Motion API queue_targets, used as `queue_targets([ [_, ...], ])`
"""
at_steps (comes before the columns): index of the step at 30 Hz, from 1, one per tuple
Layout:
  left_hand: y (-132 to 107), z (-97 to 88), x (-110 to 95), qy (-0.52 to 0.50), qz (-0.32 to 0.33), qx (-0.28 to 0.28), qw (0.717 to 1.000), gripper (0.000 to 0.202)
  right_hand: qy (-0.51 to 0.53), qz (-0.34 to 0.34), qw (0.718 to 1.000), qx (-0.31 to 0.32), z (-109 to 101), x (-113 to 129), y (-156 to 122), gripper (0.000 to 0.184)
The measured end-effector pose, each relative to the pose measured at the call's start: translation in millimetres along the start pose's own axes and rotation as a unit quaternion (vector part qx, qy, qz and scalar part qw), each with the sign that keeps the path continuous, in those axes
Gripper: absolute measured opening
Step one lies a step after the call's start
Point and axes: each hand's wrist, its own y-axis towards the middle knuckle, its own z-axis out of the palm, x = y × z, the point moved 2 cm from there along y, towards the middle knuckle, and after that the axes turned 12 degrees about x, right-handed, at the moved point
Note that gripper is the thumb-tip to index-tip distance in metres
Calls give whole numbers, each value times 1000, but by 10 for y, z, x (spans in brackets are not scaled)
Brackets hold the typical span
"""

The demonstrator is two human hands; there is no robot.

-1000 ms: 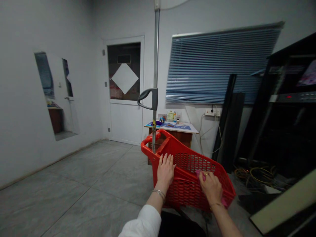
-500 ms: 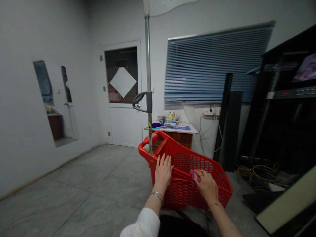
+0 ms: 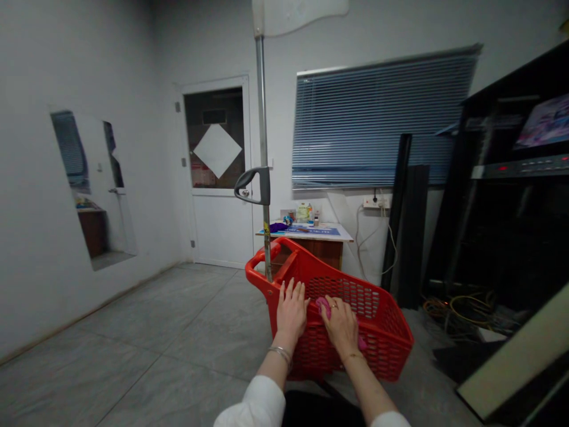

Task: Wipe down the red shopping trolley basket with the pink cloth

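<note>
Your two hands were both at the near side of the red plastic shopping cart (image 3: 384,350), which stood in front of you on the grey concrete floor (image 3: 146,350). Its basket was long and ran slantwise, from the push handle (image 3: 254,268) at the far left down to the front end at the near right, and the near rim followed that same line.

Your right hand (image 3: 343,329) was clamped on a pink cloth (image 3: 323,306), with the fingers curled over the rim. Part of the cloth stuck out past the thumb side, and another bit showed beside the wrist. Your left hand (image 3: 292,313) lay flat against the near rim, the fingers stretched out and a little apart, gripping nothing.

The relation that mattered was along that rim: the cloth lay just to the right of your left fingers, with only a short stretch of red between them. Your left hand was the nearer one to the push handle; your right was nearer the front end.

A metal pole (image 3: 262,107) with a grey grip (image 3: 265,185) rose at the handle end, beyond your left fingers. Behind the cart stood a worktop (image 3: 344,233) carrying a purple cloth (image 3: 278,227).
</note>
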Motion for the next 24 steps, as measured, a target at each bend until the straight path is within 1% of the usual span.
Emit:
queue_targets([
  [1, -2, -1, 10, 4, 5, -1, 1000, 47, 2, -8, 1000, 5, -12, -41, -13, 36],
  [3, -3, 2, 29, 12, 11, 0, 1000, 47, 0, -17, 1000, 16, -42, -232, -62, 34],
  [7, 9, 31, 39, 11, 12, 7, 1000, 48, -10, -2, 1000, 23, -87, -832, -190, 33],
  [9, 18, 45, 25, 2, 10, 9, 1000, 48, -9, 2, 1000, 19, -93, -1076, -241, 34],
  [11, 24, 50, 2, -7, 6, 9, 1000, 48, -15, 19, 1000, 11, -85, -1192, -267, 35],
  [12, 25, 48, -9, -10, 5, 9, 1000, 47, -20, 32, 999, 5, -76, -1190, -266, 35],
  [13, 26, 45, -19, -12, 2, 9, 1000, 47, -24, 42, 999, 0, -64, -1144, -255, 36],
  [15, 25, 38, -31, -13, -2, 11, 1000, 47, -24, 42, 999, -7, -29, -932, -200, 35],
  [19, 16, 33, -17, -4, -5, 10, 1000, 48, 9, -22, 1000, -13, 44, -272, -16, 32],
  [21, 11, 32, 0, 2, 0, 6, 1000, 48, 19, -36, 999, -17, 59, -18, 50, 30],
  [22, 8, 30, 9, 5, 3, 5, 1000, 48, 21, -39, 999, -20, 60, 59, 64, 30],
  [24, 5, 24, 24, 9, 7, 8, 1000, 48, 22, -44, 998, -27, 57, 92, 52, 30],
])
